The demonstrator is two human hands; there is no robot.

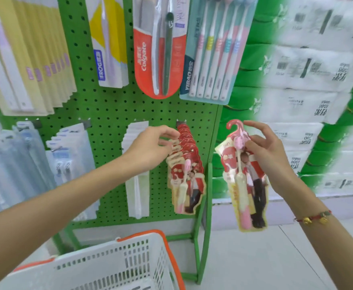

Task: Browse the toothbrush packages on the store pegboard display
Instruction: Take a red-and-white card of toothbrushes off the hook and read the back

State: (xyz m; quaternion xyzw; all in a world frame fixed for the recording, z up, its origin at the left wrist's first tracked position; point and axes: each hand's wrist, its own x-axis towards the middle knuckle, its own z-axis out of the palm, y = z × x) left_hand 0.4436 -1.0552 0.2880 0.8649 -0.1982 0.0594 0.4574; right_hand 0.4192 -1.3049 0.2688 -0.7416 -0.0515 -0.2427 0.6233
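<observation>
Right now your right hand (263, 151) pinches a red-and-white carded toothbrush package with a pink hook-shaped hanger (245, 181) near its top, fingers curled round the card just below the hanger, so the grip is clamped on it. It hangs free in the air to the right of the green perforated metal pegboard (108, 105), well clear of the peg.

Your left hand (150, 147) reaches the row of matching red packages still hung on the lower-right peg of the pegboard (184, 164); its fingertips rest on the tops of the front cards, and you seem to be thumbing through them, though whether any single card is pinched cannot be told.

To browse well, keep the loose package upright by its hanger end so the printed face stays readable, and fan the hung cards forward one at a time without dragging them off the peg tip.

Above on the pegboard hang a red rounded Colgate two-brush pack (159, 51) and a teal five-brush multipack (215, 51). Below the pegboard sits a white plastic shopping basket with an orange rim (112, 262); to the pegboard's right stand stacked white-and-green wrapped paper bundles (309, 70).
</observation>
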